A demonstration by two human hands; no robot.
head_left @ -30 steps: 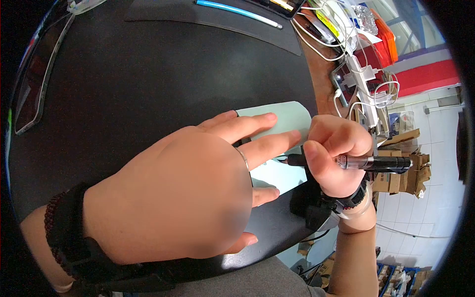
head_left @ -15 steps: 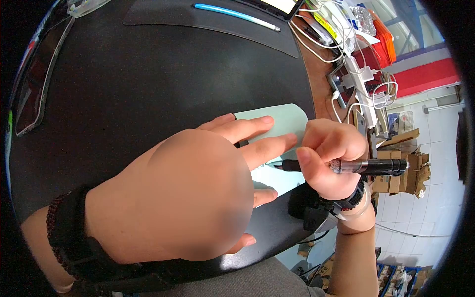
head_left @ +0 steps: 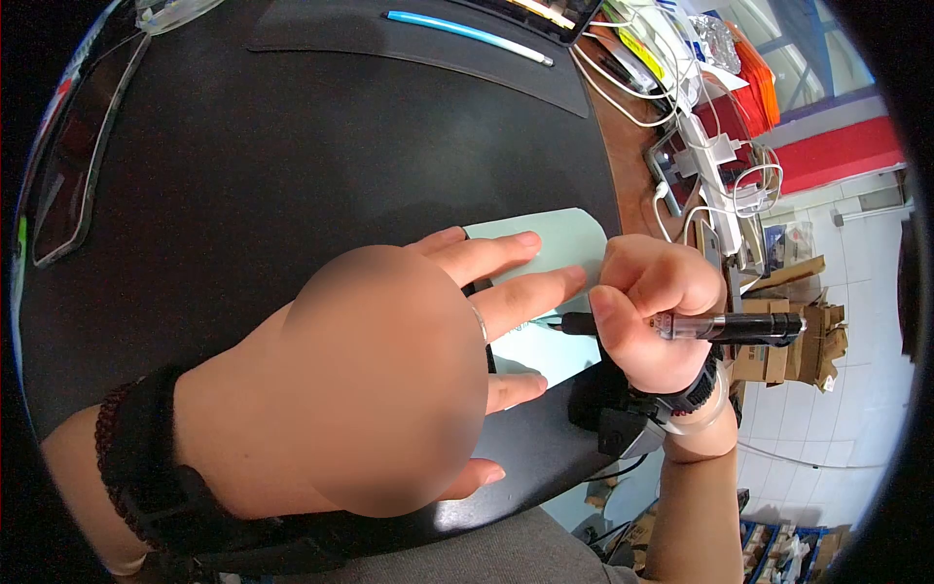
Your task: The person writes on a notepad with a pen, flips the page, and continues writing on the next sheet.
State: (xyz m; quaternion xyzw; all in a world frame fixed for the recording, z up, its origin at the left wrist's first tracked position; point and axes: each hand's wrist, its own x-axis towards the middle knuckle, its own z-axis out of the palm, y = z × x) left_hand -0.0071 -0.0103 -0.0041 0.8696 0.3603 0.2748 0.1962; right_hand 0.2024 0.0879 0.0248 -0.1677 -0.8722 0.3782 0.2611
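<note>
My left hand (head_left: 389, 380) lies with its fingers spread, several fingertips resting on a pale green paper pad (head_left: 569, 229); a blurred patch covers the back of this hand. In my right hand (head_left: 657, 307) a black pen (head_left: 730, 328) with a clear barrel is gripped between thumb and curled fingers. The pen's tip meets the pad between two fingers of my left hand. Small marks show on the pad near the tip, too small to read. Part of the pad is hidden beneath my left hand.
The black desk mat (head_left: 292, 156) bears a blue pen (head_left: 467, 37) near the top. At the left lies a dark glass-like panel (head_left: 83, 165). White cables and a power strip (head_left: 715, 180) line the right side, with cardboard boxes (head_left: 778, 350) beyond.
My left hand has shifted slightly, and a ring on one finger now shows. The pen tip has moved a little to the right, still at the pad.
</note>
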